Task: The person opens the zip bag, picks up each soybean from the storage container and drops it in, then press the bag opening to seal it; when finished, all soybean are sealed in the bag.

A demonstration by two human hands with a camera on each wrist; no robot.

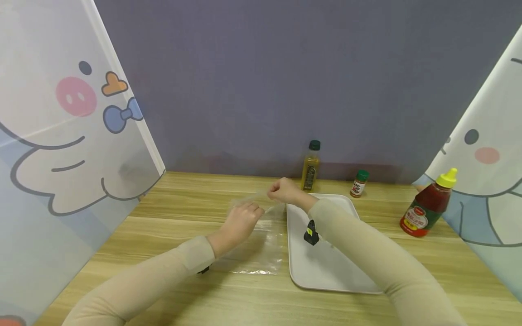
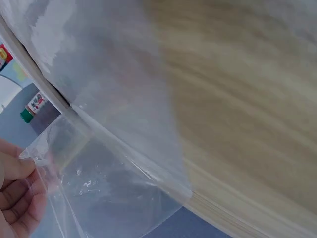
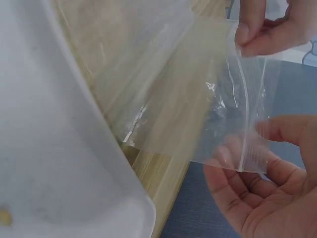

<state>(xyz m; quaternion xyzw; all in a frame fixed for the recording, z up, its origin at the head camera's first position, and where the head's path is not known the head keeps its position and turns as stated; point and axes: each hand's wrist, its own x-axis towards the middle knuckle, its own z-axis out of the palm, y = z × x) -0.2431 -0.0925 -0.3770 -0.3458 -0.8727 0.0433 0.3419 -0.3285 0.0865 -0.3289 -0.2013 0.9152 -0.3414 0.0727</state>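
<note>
Bag (image 1: 267, 242), clear and zip-topped, stretches between both hands over the counter (image 1: 183, 199), its mouth lifted and pointing away from the person. The left hand (image 1: 241, 221) has its grip clamped on the zip strip, thumb against finger. The right hand (image 1: 285, 191) has its grip on the other end of the mouth, fingers curled behind the film. Whether the bag's lower edge touches the counter, I cannot tell.

Just right of the bag is a white tray (image 1: 326, 276), partly under the right forearm; a small yellowish piece (image 3: 5, 217) lies on it. Behind the tray stand an oil bottle (image 1: 310, 170) and a spice jar (image 1: 359, 184). A ketchup bottle (image 1: 426, 208) stands farther right.
</note>
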